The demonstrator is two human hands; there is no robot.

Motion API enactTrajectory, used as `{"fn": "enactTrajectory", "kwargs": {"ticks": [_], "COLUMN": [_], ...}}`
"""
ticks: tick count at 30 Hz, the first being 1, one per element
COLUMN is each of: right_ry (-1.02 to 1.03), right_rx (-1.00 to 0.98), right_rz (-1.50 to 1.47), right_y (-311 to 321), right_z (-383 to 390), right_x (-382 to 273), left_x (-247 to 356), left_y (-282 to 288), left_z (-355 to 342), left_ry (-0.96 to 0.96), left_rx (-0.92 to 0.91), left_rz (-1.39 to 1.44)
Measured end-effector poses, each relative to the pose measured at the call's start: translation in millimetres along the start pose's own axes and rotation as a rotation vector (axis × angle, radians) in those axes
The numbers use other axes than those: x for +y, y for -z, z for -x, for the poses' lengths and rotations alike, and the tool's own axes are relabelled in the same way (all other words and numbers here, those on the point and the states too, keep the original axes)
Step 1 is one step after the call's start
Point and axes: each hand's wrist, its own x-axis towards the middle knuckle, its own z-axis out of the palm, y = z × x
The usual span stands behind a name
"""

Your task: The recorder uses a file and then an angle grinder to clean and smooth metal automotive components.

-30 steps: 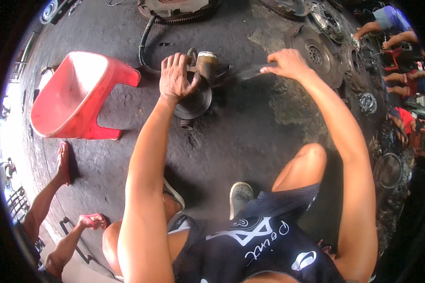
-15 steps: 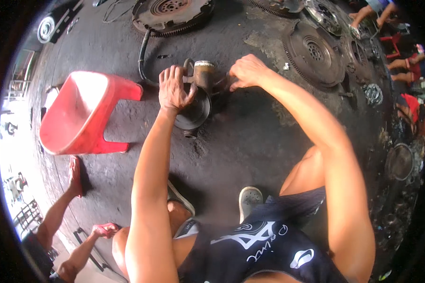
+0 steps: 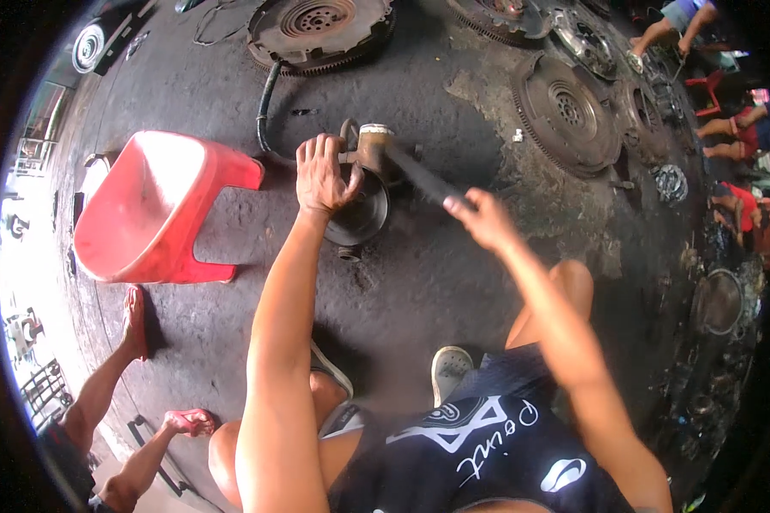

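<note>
On the dark floor in front of me lies a round dark metal canister (image 3: 364, 221) with a brownish pipe neck (image 3: 374, 150), whose rim is pale. My left hand (image 3: 323, 178) presses down on the canister's left side, its fingers curled over it and the thumb along its face. In my right hand (image 3: 486, 218) is a dark flat bar (image 3: 423, 182), held closed at its near end and blurred by motion. From my grip the bar slants up and left to the pipe neck; whether it touches there I cannot tell. The far end of the bar is smeared.
A red plastic chair (image 3: 158, 218) lies tipped at the left, beside another person's bare legs (image 3: 109, 380). A black hose (image 3: 267, 107) runs to the canister from a toothed flywheel (image 3: 316, 30). More discs (image 3: 566, 114) lie at the far right. Other people (image 3: 736, 128) are at the right edge.
My right hand has drawn back toward me and slightly right, and the bar now shows more fully. My left hand stays on the canister; the view has shifted slightly.
</note>
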Motion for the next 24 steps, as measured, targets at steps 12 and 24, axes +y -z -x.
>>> {"fn": "enactTrajectory", "kwargs": {"ticks": [12,24], "right_ry": [-0.023,0.127], "right_rx": [0.298,0.471], "right_rz": [-0.635,-0.179], "right_y": [-163,-82], "right_z": [57,66], "right_x": [-21,-4], "left_x": [2,0], "left_y": [1,-1], "left_z": [-3,-1], "left_ry": [-0.026,-0.02], "left_rx": [0.015,0.005], "left_rz": [0.015,-0.003]}}
